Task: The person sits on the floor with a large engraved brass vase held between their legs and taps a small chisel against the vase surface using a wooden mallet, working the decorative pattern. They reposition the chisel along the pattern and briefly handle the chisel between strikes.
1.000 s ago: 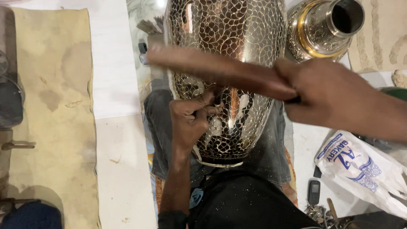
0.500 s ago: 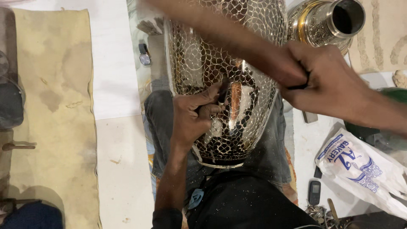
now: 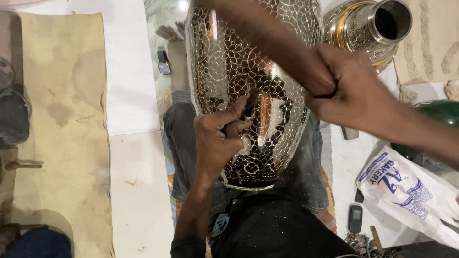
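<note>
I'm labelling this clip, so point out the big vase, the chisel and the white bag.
vase [image 3: 229,62], head view, upper patterned wall.
chisel [image 3: 250,108], head view, dark tip.
white bag [image 3: 406,191], head view, its middle.

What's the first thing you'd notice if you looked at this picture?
The big shiny metal vase in the middle, covered in a net of small scale shapes and lying across the person's lap. The left hand presses a small dark tool against it, while the right hand grips a wooden stick above. A second shiny vase lies at the top right.
</note>
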### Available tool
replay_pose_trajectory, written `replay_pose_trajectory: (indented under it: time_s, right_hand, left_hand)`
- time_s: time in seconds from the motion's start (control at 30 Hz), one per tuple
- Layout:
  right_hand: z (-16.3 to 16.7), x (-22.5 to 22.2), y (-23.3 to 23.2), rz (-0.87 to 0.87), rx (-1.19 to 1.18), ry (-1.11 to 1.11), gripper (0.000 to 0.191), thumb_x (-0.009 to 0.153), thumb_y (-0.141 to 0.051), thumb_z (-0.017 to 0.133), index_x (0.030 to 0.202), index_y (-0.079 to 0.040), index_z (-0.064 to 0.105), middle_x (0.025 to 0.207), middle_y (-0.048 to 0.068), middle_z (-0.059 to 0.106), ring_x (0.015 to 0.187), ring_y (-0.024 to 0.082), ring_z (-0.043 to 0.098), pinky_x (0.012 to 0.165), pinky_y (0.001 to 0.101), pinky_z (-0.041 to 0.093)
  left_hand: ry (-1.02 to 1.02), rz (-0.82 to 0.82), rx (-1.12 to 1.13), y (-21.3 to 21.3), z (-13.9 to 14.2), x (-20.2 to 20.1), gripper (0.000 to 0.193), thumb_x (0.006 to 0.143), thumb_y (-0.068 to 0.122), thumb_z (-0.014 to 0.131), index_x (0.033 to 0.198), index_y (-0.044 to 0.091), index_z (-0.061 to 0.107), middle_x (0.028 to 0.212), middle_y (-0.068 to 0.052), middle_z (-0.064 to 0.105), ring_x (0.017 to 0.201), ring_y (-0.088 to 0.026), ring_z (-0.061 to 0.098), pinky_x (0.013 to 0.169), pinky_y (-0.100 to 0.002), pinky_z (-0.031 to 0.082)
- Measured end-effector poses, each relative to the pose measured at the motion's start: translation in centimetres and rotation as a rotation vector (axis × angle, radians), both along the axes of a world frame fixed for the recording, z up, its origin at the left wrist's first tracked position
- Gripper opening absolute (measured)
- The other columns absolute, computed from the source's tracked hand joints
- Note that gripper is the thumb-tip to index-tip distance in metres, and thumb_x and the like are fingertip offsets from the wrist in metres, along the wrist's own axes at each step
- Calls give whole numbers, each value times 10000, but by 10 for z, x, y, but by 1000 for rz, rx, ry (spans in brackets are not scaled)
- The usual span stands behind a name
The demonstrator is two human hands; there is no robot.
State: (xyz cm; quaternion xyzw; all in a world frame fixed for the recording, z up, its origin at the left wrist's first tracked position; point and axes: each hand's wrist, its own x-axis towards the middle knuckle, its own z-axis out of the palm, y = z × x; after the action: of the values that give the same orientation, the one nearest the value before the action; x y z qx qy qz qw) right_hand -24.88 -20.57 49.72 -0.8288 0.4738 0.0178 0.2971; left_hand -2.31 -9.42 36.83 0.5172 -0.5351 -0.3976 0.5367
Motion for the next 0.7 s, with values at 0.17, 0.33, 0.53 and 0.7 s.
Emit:
replay_pose_trajectory:
  time_s: [0.17, 0.33, 0.53, 0.7]
  right_hand:
    - [8, -1, -3, 143, -17, 272, 216, 809, -103, 654, 1007, -62, 579, 586, 51, 605, 504, 160, 635, 481, 289, 515]
    - [18, -4, -8, 236, 37, 59, 267, 705, -107, 697, 925, -22, 571, 484, 109, 583, 405, 218, 643, 377, 342, 509]
    - [11, -9, -8, 88, 64, -64, 219, 766, -87, 664, 931, -7, 544, 627, 113, 591, 516, 197, 612, 453, 331, 502]
    - [-28, -38, 1, -53, 161, 73, 284, 753, -118, 707, 1013, -54, 615, 625, 106, 629, 448, 185, 615, 417, 343, 494]
  left_hand:
    - [65, 69, 44, 3, 8, -8, 480, 750, -141, 570, 1200, -42, 706, 974, -184, 789, 860, -149, 781, 733, -227, 632]
    - [-45, 90, -35, 0, 9, -14, 433, 799, -171, 567, 1156, -9, 750, 978, -184, 810, 883, -172, 800, 777, -244, 651]
    - [128, 39, 26, 0, -2, -12, 463, 812, -180, 524, 1209, -22, 701, 1075, -213, 778, 880, -185, 791, 753, -259, 655]
    - [237, 0, -45, -10, -14, -5, 328, 834, -172, 623, 1073, 1, 764, 1109, -200, 771, 737, -204, 801, 731, -315, 674]
